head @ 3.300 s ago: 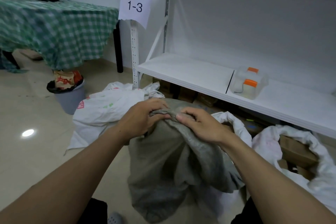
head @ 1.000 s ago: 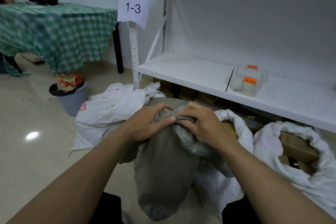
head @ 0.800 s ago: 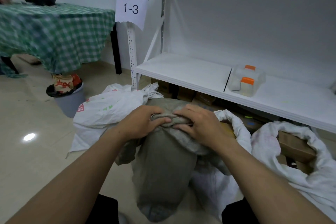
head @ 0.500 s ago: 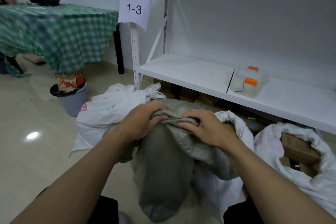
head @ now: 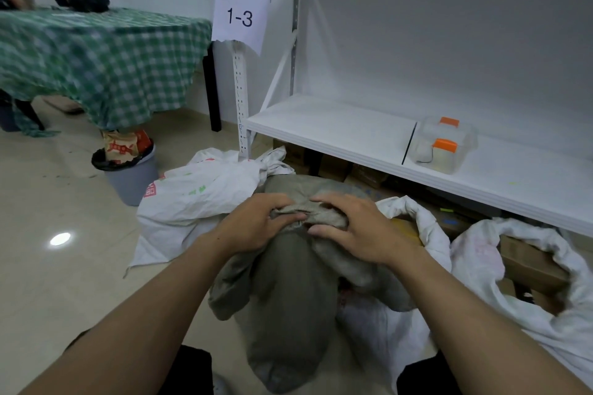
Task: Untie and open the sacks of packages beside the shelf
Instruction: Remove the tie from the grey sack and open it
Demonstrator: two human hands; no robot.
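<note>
Both hands are on the grey-green woven sack (head: 288, 298), which stands on the pale tiled floor (head: 48, 282) right in front of the person, beside the white metal shelf (head: 337, 131). The left hand (head: 253, 228) has its fingers curled over the bunched neck of the sack, thumb tucked against the gathered cloth. The right hand (head: 356, 231) meets it from the other side, fingers arched over the same bunch and thumb pressing in below, so the two hands pinch the knot of fabric between them, fingertips almost touching. Whether a string is there under the fingers cannot be made out.

Just behind, to the left, a white woven sack with red and green print (head: 199, 199) lies slumped against the shelf post, its neck knotted. To the right, a second white sack (head: 481, 260) gapes open with a brown cardboard box (head: 529, 263) showing inside. More cardboard boxes sit in the dark under the lowest shelf board.

On that board, a clear plastic container with orange caps (head: 446, 144). On the post hangs a white paper sign reading "1-3" (head: 240, 18). Further left, a grey waste bin (head: 131, 176) stuffed with paper bags stands near a table under a green checked cloth (head: 106, 54).
</note>
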